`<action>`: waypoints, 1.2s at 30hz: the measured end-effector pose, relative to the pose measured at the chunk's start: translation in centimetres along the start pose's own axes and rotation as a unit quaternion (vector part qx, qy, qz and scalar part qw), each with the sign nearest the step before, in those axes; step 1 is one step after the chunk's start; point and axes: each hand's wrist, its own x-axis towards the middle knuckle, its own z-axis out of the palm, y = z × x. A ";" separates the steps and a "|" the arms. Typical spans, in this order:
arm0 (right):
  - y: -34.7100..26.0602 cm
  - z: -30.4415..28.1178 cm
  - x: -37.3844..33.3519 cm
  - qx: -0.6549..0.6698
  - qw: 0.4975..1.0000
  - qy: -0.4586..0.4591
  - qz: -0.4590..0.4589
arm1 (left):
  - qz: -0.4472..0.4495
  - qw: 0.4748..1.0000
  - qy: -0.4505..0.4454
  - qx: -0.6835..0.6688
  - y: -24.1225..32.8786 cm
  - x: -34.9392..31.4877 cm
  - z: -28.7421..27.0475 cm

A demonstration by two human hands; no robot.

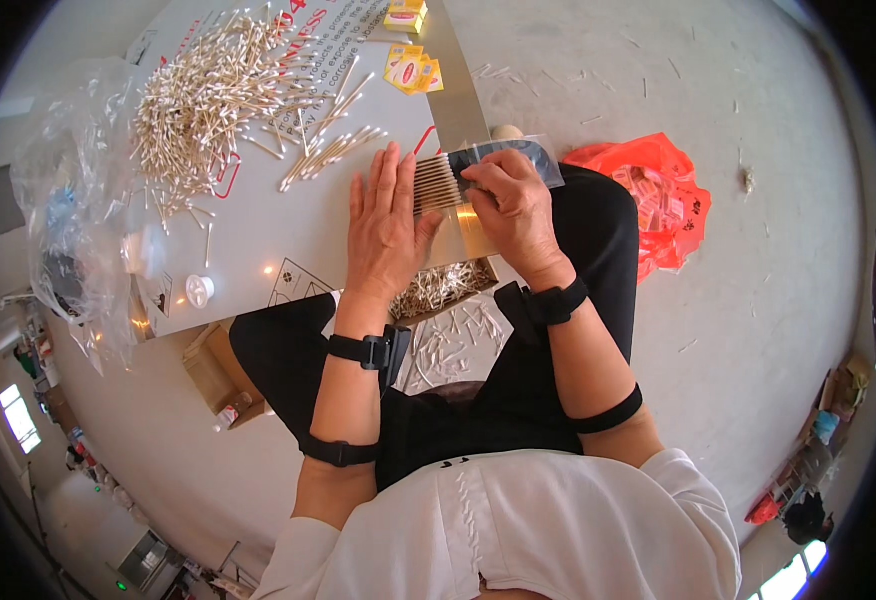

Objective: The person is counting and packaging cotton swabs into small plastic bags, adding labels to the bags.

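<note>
My left hand lies flat on the table with fingers stretched out, its thumb side against a neat row of cotton swabs. The swabs lie side by side at the table's right edge. My right hand is closed in a pinch on a clear plastic bag, at the end nearest the row. Its fingertips are partly hidden. Beyond my left hand, several loose swabs lie scattered beside a large heap of cotton swabs.
Yellow cards and a small yellow box lie at the table's far edge. Below is an open box of swabs. A red bag sits right, clear plastic left. A small round container stands near the front.
</note>
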 end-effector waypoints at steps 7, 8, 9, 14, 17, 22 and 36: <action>-0.4 -0.2 -0.1 -0.054 0.997 -0.041 -0.042 | -0.011 1.000 -0.002 0.027 0.6 -0.8 0.7; -0.3 -0.2 -0.1 -0.056 0.996 -0.040 -0.049 | -0.012 1.000 -0.002 0.027 0.5 -0.9 0.8; -0.3 -0.1 -0.1 -0.058 0.996 -0.037 -0.055 | -0.015 1.000 -0.011 0.023 0.4 -0.9 0.9; -0.2 0.1 -0.1 -0.059 0.996 -0.024 -0.065 | -0.022 0.999 -0.022 0.020 0.4 -0.8 1.0; -0.3 0.1 -0.1 -0.060 0.996 -0.024 -0.060 | -0.023 0.999 -0.021 0.022 0.5 -0.9 0.9; -0.3 0.2 -0.1 -0.060 0.996 -0.022 -0.058 | -0.022 0.999 -0.011 0.033 0.7 -0.7 0.8; -0.4 0.1 -0.2 -0.055 0.996 -0.030 -0.062 | -0.023 0.999 -0.016 0.035 0.5 -0.8 1.0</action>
